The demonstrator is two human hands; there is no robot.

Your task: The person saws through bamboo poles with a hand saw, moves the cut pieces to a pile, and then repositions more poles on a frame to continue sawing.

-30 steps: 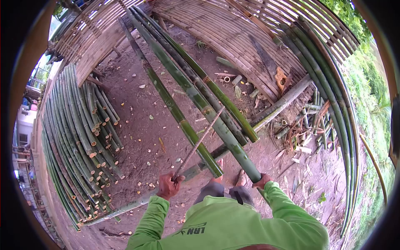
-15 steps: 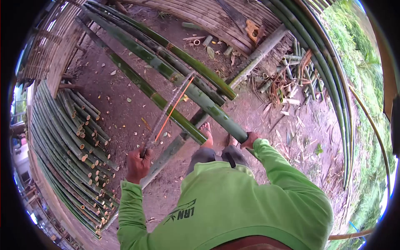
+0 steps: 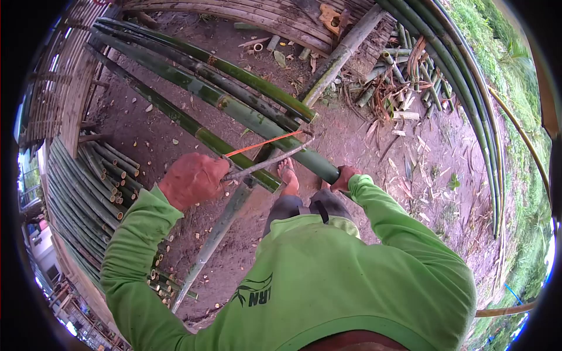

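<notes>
In my left hand (image 3: pixel 196 180) is the handle of a bow saw (image 3: pixel 264 143) with a thin dark curved frame and an orange blade. The far end of the saw overlaps the thick green bamboo pole (image 3: pixel 249 116) a short way from its near end. My right hand (image 3: pixel 345 178) is closed around that near end. Parallel to this pole, a thinner bamboo pole (image 3: pixel 205 137) runs on the left, under the saw's frame in this view. Another green bamboo pole (image 3: pixel 257 85) lies on the right. The poles rest across a grey-green support pole (image 3: pixel 219 228).
A big stack of cut bamboo (image 3: pixel 76 205) is at the left. Short offcuts (image 3: pixel 404 70) are heaped at upper right, near long bent poles (image 3: pixel 462 76). A wooden-handled saw (image 3: pixel 331 19) lies on a slatted platform (image 3: pixel 257 14). My bare feet (image 3: pixel 288 175) are just below the poles.
My left hand has risen closer to the camera, and the bow saw has swung from steeply slanted to nearly level, its tip now nearer the pole's end. My right hand keeps its grip.
</notes>
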